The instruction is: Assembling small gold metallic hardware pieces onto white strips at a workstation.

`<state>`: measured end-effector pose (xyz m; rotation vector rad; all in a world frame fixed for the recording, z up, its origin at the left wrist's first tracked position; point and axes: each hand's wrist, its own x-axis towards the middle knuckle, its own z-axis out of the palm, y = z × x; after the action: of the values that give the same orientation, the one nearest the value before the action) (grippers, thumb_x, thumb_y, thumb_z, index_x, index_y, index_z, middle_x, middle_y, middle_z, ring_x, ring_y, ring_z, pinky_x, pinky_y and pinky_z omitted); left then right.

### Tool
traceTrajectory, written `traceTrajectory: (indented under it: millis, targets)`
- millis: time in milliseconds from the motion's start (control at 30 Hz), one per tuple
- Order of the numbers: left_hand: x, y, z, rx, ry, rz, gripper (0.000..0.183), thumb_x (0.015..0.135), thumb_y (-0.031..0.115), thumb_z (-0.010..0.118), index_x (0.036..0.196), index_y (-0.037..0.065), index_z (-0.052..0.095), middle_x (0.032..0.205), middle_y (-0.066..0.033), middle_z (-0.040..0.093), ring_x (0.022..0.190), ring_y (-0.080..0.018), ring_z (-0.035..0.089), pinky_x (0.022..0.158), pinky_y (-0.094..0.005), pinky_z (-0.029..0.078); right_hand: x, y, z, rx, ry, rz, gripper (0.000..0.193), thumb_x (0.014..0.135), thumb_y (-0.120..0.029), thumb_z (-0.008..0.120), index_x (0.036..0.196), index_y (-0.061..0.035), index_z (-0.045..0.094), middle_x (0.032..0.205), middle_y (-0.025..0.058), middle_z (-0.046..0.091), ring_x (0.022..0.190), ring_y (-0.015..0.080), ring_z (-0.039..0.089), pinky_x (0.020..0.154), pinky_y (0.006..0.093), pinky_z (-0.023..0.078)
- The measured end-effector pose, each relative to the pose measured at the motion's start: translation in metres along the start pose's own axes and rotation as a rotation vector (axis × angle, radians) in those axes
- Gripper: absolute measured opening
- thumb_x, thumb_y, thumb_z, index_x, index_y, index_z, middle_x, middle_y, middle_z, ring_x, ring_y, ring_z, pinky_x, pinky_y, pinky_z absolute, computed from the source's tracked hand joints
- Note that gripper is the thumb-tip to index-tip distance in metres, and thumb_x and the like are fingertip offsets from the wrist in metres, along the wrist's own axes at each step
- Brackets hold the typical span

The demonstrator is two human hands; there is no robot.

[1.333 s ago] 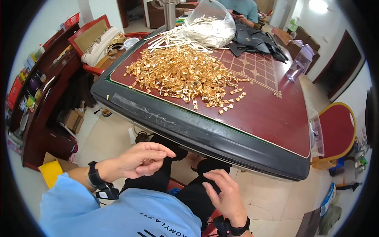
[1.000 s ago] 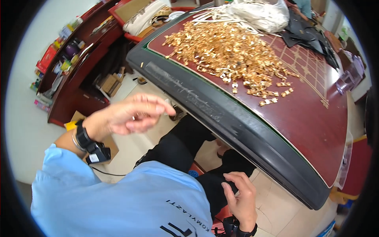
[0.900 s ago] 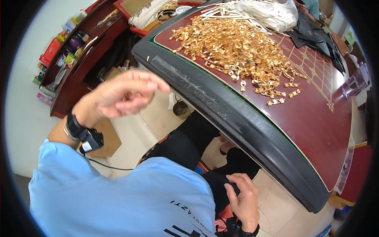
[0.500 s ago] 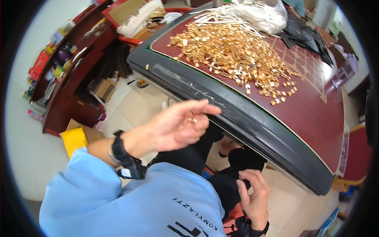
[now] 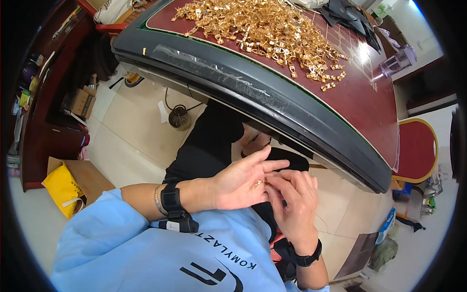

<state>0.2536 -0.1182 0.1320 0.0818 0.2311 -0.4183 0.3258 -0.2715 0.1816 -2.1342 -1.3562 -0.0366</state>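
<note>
My left hand is turned palm up above my lap, its thumb and index finger stretched out. Small gold-coloured metal pieces lie in its palm, held there. Against that hand's fingers, my right hand is closed in a pinch. Whatever sits between its fingertips is too small or hidden to make out. Beyond both hands, a large heap of similar gold-coloured pieces is spread over the dark red tabletop, with a few strays at its near right side.
The table's thick black edge runs across in front of me. Black sheets and a clear purple-tinted cup lie toward the right. A red chair stands at right; a cardboard box with a yellow bag stands at left.
My right hand has risen from beside my lap to meet the left hand. The left hand has come lower and nearer to me. The view has tilted down.
</note>
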Motion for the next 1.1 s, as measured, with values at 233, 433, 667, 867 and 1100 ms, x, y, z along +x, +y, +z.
traceTrajectory:
  millis: [233, 433, 667, 867, 1100]
  targets:
    - [-0.007, -0.015, 0.000, -0.045, -0.110, -0.056, 0.066, 0.101, 0.057, 0.035, 0.141, 0.005, 0.044, 0.134, -0.0097, 0.053, 0.125, -0.0228, 0.050, 0.111, -0.0416, 0.034, -0.014, -0.008, -0.005, 0.429, 0.018, 0.364, 0.014, 0.080, 0.003, 0.070, 0.092, -0.0028, 0.069, 0.081, 0.0081, 0.063, 0.070, 0.0191, 0.060, 0.065, 0.0278, 0.046]
    - [-0.009, -0.017, 0.004, 0.603, 0.024, 0.122, 0.040, 0.101, 0.015, 0.054, 0.136, -0.003, 0.049, 0.127, -0.0169, 0.059, 0.112, -0.0241, 0.061, 0.092, -0.0355, 0.052, -0.031, 0.003, -0.013, 0.836, 0.136, 0.643, 0.011, 0.088, 0.000, 0.068, 0.099, 0.0017, 0.066, 0.088, 0.0020, 0.066, 0.077, 0.0065, 0.058, 0.071, 0.0224, 0.048]
    - [0.006, -0.021, -0.004, 0.843, 0.124, 0.307, 0.024, 0.096, 0.018, 0.062, 0.108, -0.002, 0.068, 0.089, -0.0069, 0.068, 0.075, -0.0101, 0.064, 0.061, -0.0216, 0.049, -0.045, 0.006, -0.004, 1.001, 0.139, 0.727, 0.011, 0.089, -0.002, 0.069, 0.098, 0.0016, 0.064, 0.089, 0.0022, 0.066, 0.079, 0.0065, 0.057, 0.075, 0.0227, 0.048]
    - [0.003, -0.017, -0.007, 0.819, 0.231, 0.290, 0.021, 0.097, 0.014, 0.060, 0.098, -0.004, 0.069, 0.077, -0.0072, 0.066, 0.064, -0.0112, 0.063, 0.055, -0.0215, 0.046, -0.052, 0.015, 0.000, 0.567, 0.068, 0.286, 0.024, 0.075, 0.005, 0.074, 0.097, 0.0018, 0.065, 0.092, 0.0123, 0.064, 0.076, 0.0202, 0.063, 0.065, 0.0297, 0.051]
    - [0.001, -0.018, -0.014, 0.824, 0.269, 0.237, 0.024, 0.096, 0.021, 0.063, 0.084, 0.000, 0.067, 0.073, -0.0042, 0.065, 0.056, -0.0092, 0.062, 0.047, -0.0192, 0.045, -0.058, 0.020, 0.013, 0.134, 0.100, -0.106, 0.031, 0.070, 0.000, 0.078, 0.098, 0.0010, 0.066, 0.095, 0.0126, 0.063, 0.076, 0.0250, 0.063, 0.063, 0.0332, 0.051]
